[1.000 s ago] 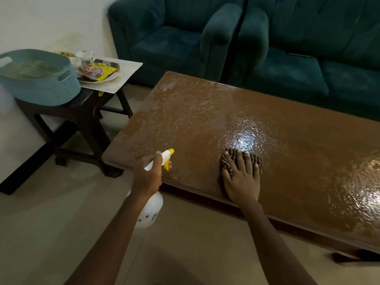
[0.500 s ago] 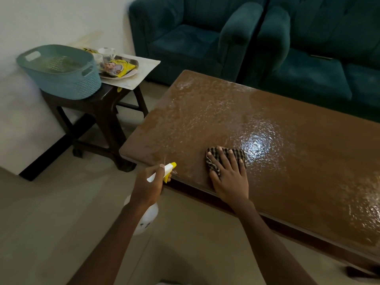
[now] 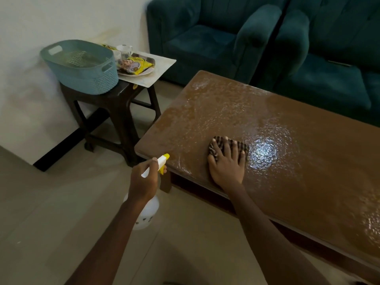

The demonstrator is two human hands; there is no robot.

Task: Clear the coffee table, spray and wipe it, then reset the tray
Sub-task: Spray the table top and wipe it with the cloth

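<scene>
Left hand (image 3: 144, 182): clenched round the neck of a white spray bottle (image 3: 147, 214), with the fingers curled at the trigger head. The bottle's body hangs below the hand, over the floor. Its yellow nozzle (image 3: 165, 158) projects past the fingers, at the near left corner of the coffee table (image 3: 308, 182).

Right hand (image 3: 226, 169): laid flat, fingers straight and spread, pressing a striped cloth (image 3: 238, 145) onto the table top. The cloth lies under the fingertips and shows beyond them, and the heel of the palm sits close to the table's near edge.

Table top: brown, with a wet sheen across most of it. A bright patch of glare lies just right of the cloth.

Beyond and to the left of the left hand, well apart from it, stands a dark stool (image 3: 115, 103). On it rests a pale tray (image 3: 162, 66) carrying a plate, a yellow packet (image 3: 137, 65) and glass cups (image 3: 124, 50). A teal basket (image 3: 82, 68) sits just beside the tray on the same stool.

Beyond the right hand, past the far edge of the table, is a teal sofa (image 3: 205, 38).
</scene>
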